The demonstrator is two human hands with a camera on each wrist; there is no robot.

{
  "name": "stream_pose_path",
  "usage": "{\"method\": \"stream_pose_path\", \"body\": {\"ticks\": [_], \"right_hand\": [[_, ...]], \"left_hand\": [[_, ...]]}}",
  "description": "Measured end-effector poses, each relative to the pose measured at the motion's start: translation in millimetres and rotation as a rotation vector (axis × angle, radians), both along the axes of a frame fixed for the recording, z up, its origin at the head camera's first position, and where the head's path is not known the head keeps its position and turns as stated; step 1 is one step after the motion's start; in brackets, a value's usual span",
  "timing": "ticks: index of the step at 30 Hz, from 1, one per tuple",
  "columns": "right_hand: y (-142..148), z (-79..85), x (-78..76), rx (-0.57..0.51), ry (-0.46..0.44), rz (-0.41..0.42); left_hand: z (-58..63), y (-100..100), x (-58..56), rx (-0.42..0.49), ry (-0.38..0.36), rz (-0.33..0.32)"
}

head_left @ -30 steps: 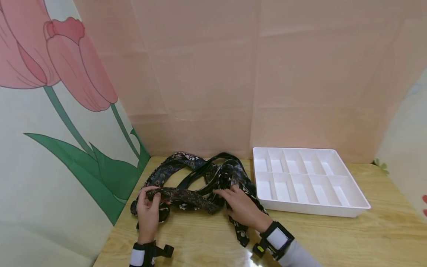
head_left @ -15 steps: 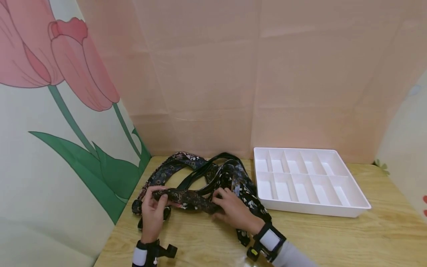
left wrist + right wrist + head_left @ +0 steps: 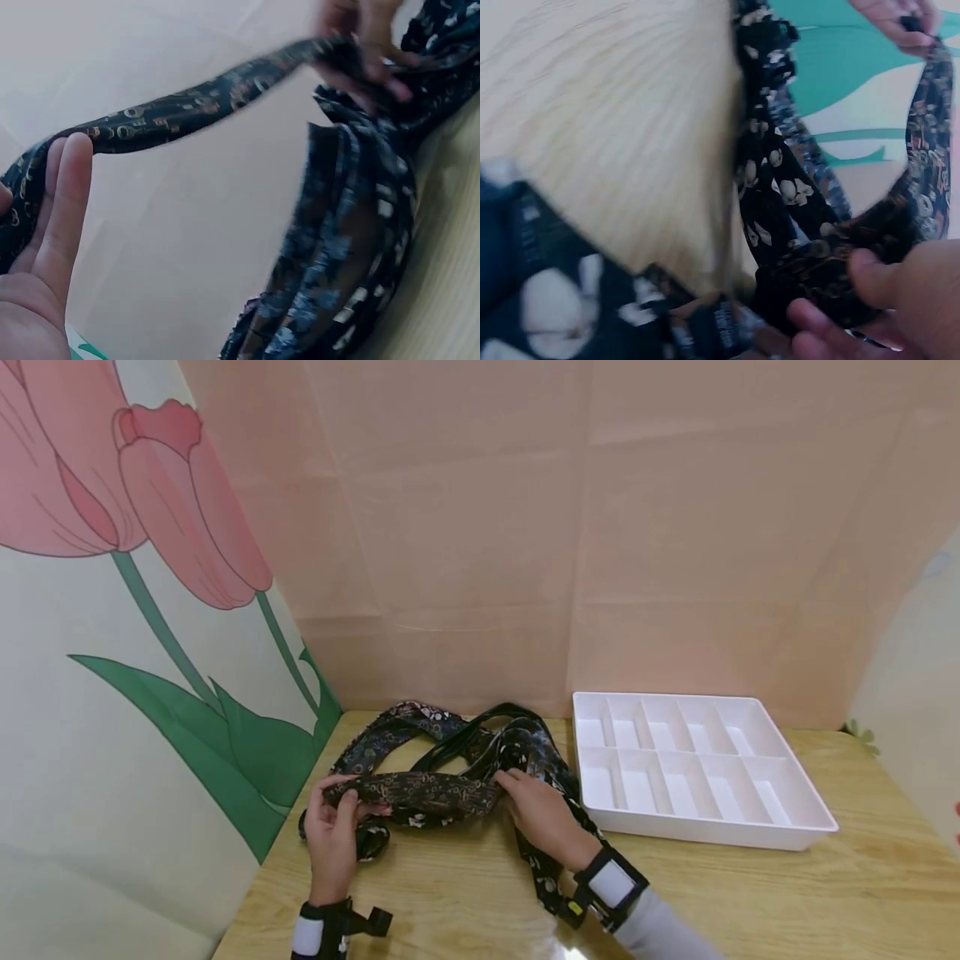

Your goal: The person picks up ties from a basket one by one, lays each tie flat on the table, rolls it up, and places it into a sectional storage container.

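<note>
Left hand (image 3: 333, 831) and right hand (image 3: 546, 818) — fingers pinching — hold a patterned cloth strip (image 3: 427, 793) between them; wooden tabletop (image 3: 750, 893) extends past the near edge of the white tray (image 3: 697, 829).

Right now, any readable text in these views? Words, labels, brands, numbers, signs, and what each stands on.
None readable in any view.
Patterned strip: print only, no legible letters.
Label-like patch by the dark fabric, right wrist view: too blurred.
Yellow mark by the right wristband: too small.
White tray: no lettering visible.
</note>
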State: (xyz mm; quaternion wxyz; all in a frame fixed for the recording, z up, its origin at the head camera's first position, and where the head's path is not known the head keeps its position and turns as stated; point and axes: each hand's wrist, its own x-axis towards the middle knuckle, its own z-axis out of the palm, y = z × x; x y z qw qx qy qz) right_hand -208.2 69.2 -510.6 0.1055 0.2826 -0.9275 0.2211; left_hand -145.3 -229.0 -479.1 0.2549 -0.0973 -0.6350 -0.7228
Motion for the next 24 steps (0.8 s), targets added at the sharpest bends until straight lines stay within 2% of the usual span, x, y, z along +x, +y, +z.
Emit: {"method": "stream_pose_path", "body": {"ticks": [4, 10, 15, 19, 22, 24], "right_hand": [[0, 11.8, -5.1, -0.158, -0.007, -0.037], [2, 37.1, -8.9, -0.339, 0.013, -0.087], [7, 54.9, -10.2, -0.449, 0.071, -0.062], [11, 61.5, -10.2, -0.489, 0.162, -0.053], [13, 64.9, -10.5, -0.481, 0.267, -0.057], [14, 68.1, -9.8, -0.476, 0.296, -0.071]], "left_hand": [[-3.9, 0, -2.8, 0.011, -0.060, 0.022], [-11.4, 2, -6.9, 0.003, -0.092, -0.012], [-14.4, 6, -8.3, -0.020, -0.122, -0.044], [-14.1, 9, -8.6, -0.028, -0.126, -0.062], [-14.4, 12, -8.5, -0.028, -0.118, -0.083], [-14.8, 13, -8.4, -0.032, -0.110, -0.098]]}}
